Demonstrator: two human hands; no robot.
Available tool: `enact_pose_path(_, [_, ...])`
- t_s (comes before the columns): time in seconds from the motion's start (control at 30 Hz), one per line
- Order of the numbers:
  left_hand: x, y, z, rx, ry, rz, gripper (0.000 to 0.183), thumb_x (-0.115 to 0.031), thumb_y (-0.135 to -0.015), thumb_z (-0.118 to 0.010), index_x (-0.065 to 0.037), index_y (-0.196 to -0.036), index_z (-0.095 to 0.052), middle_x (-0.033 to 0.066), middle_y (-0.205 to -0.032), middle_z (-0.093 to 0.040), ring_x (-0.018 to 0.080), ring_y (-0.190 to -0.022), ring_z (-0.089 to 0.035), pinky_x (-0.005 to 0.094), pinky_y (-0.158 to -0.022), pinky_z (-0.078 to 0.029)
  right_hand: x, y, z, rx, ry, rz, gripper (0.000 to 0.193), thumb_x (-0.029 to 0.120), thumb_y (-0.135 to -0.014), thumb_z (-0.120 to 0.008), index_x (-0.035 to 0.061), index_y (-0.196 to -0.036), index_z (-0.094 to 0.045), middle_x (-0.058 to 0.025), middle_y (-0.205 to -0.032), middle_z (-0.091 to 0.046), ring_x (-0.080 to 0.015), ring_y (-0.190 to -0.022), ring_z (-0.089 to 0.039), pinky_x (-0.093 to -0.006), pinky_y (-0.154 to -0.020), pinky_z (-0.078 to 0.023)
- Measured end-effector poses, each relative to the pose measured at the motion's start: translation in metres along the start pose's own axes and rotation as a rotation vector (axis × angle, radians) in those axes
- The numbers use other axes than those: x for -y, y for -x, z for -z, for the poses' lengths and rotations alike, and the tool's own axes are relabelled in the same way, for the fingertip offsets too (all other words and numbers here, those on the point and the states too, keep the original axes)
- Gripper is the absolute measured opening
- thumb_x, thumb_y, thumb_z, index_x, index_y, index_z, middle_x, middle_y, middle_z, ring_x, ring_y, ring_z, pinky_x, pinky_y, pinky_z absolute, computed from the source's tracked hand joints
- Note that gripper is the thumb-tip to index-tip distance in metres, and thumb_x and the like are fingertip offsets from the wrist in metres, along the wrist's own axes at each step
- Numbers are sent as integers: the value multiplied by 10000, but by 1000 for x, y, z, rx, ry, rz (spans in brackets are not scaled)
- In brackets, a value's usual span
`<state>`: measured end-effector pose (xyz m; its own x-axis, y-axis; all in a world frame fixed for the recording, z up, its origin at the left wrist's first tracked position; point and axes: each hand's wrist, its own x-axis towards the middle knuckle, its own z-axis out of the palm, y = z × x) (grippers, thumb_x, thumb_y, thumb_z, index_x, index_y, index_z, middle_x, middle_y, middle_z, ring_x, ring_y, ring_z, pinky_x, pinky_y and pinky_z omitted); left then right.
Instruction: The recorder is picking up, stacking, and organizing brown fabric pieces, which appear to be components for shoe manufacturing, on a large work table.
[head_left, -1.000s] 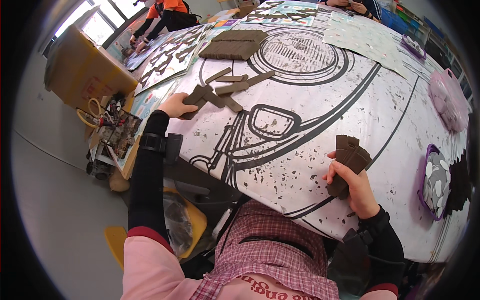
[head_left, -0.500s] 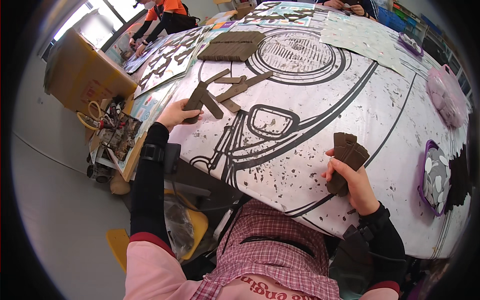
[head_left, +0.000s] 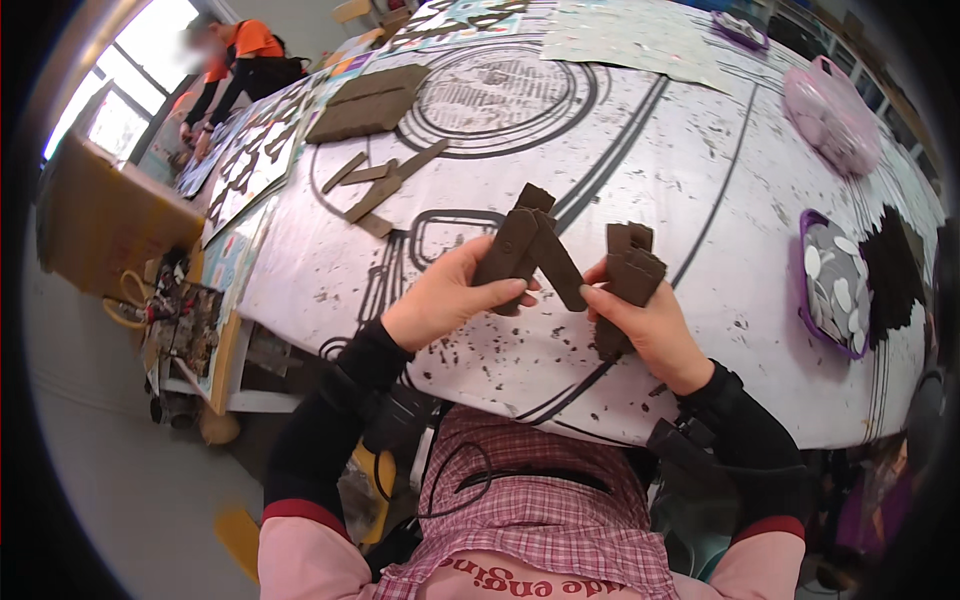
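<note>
Close in front of me, both hands hold flat dark brown strips over the table. My left hand (head_left: 445, 300) is closed round a few strips (head_left: 508, 252), thumb on top; one of them fans out toward my right hand. My right hand (head_left: 655, 330) grips a thicker, uneven bundle of strips (head_left: 633, 275), and its thumb and fingertips meet the end of that fanned-out strip. Several loose strips (head_left: 385, 190) lie crossed on the table beyond my left hand. Farther back is a neat pile of brown strips (head_left: 368, 103).
A purple basket (head_left: 806, 300) of grey and white ovals stands at the right beside a dark stack (head_left: 893, 275). Behind it lies a pink bag (head_left: 830, 118). Sheets with dark shapes (head_left: 255, 150) line the left edge, near a cardboard box (head_left: 110, 210). A person in orange (head_left: 255, 45) leans over the far left.
My left hand has come right with its strips, from beside the loose ones to my right hand. The right hand keeps its bundle. The view has shifted to the right.
</note>
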<state>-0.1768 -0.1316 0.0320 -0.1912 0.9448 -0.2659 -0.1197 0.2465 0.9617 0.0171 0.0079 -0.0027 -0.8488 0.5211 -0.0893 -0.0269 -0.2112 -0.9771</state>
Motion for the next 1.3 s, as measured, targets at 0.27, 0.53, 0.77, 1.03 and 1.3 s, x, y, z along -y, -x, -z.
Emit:
enact_pose_path(0.27, [25,-37,-56,58,128,-82,471,-164,-940,-551,-9,-1337,-349,74,-1209,-546,150,-1070,-553,315,-886,-499,-9,-5,19,-20,-56,41,326,118,-819,-707,7,-1069,-529,-31,-864,-593,-101,-758,-594,-229,-680,-491])
enact_pose_path(0.53, [19,-41,-64,-73,101,-72,383,-132,-908,-597,-3,-1225,-424,85,-1072,-582,154,-859,-653,238,-644,-539,6,-5,29,-222,94,260,158,91,-859,-653,27,-972,-562,-3,-868,-592,-45,-686,-518,-206,-609,-424])
enact_pose_path(0.77, [21,-34,-69,-100,-90,-99,325,-80,-897,-584,-1,-1187,-460,72,-981,-604,128,-806,-654,220,-627,-525,4,-6,27,-232,213,460,204,25,-841,-656,10,-1013,-548,-32,-923,-635,-56,-737,-550,-213,-661,-458])
enact_pose_path(1.03, [22,-32,-68,-123,-286,-203,236,-63,-884,-576,-3,-1105,-520,47,-858,-650,87,-711,-620,225,-623,-500,2,-1,20,-215,308,526,248,-9,-800,-668,21,-1017,-551,-60,-928,-643,-110,-836,-624,-246,-723,-495])
enact_pose_path(1.3, [25,-36,-67,-171,-340,-201,276,-51,-873,-561,-1,-1137,-498,60,-892,-664,105,-721,-621,240,-652,-502,4,-3,38,-56,522,648,255,-58,-790,-652,21,-1007,-543,-65,-934,-608,-128,-820,-594,-259,-716,-481])
